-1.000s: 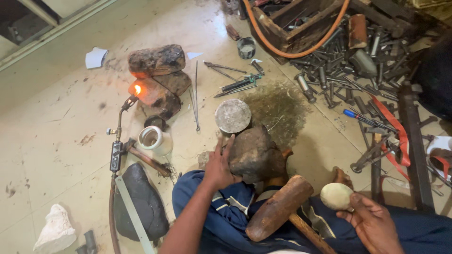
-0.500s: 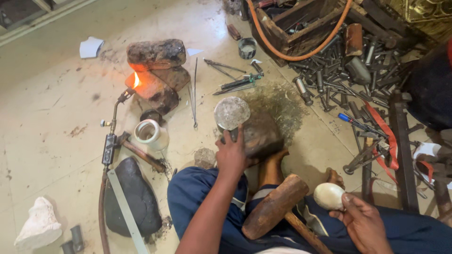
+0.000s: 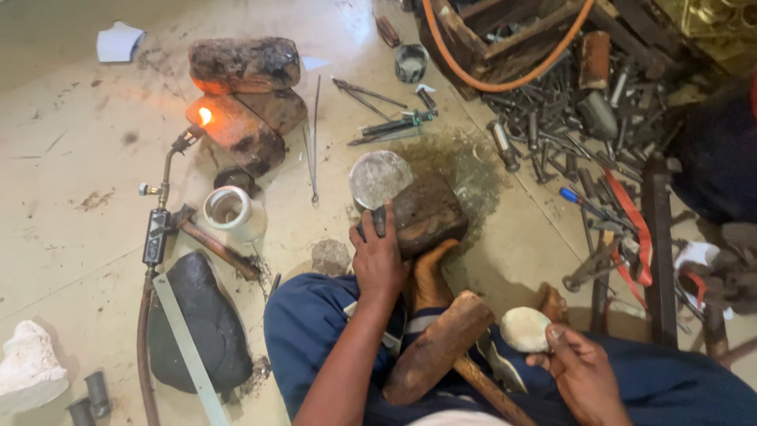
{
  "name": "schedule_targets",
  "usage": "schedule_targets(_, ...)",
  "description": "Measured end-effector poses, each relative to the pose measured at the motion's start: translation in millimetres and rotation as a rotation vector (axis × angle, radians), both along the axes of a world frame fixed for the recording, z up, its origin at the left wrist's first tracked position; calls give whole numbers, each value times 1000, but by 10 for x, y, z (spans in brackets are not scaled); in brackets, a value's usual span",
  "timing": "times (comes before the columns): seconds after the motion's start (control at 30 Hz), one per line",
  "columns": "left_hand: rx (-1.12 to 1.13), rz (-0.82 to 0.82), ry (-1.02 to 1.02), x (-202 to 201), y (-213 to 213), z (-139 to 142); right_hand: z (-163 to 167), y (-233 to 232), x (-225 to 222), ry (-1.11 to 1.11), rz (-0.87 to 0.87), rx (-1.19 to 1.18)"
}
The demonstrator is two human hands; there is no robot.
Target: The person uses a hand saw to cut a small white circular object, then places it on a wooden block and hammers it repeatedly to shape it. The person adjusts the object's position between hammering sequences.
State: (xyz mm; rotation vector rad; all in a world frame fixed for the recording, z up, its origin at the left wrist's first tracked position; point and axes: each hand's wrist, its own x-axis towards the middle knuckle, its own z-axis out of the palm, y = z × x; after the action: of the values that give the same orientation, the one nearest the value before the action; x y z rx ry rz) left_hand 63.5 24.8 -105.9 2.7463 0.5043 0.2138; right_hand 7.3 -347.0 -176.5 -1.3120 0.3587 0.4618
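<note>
My left hand (image 3: 378, 256) grips the lower edge of a round grey metal disc (image 3: 380, 175). The disc rests on top of a dark, rough block (image 3: 430, 211) on the floor, and my bare foot (image 3: 432, 276) presses against the block's near side. My right hand (image 3: 585, 372) is low at the right, above my blue trouser leg, and holds a pale oval lump (image 3: 524, 328). A wooden mallet (image 3: 438, 347) lies across my lap between the two hands, touched by neither.
A lit gas torch (image 3: 169, 170) on the floor flames against charred bricks (image 3: 236, 130) at the left. A white cup (image 3: 233, 211) and a black stone (image 3: 201, 319) lie nearby. Several metal punches and tools (image 3: 583, 118), an orange hose (image 3: 505, 79) and a wooden crate (image 3: 481, 31) crowd the right.
My left hand slid from the block's left side up onto the disc's lower edge. The right hand keeps the pale lump in about the same place.
</note>
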Motion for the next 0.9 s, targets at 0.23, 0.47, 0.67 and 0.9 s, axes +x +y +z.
schedule_targets(0.23,-360,154,-302,-317,332,356,585,483,215,-93,44,-103)
schedule_targets(0.47,-1967,104,50,-532,-35,338,1729,1562,589,-1355,535,-790)
schedule_targets(0.67,-602,71,-127,-416,347,22,1411,1437,483,-1201,624,-866)
schedule_targets(0.9,-569,40,-240,504,697,-299,-158,-149,108,45,1090,-503)
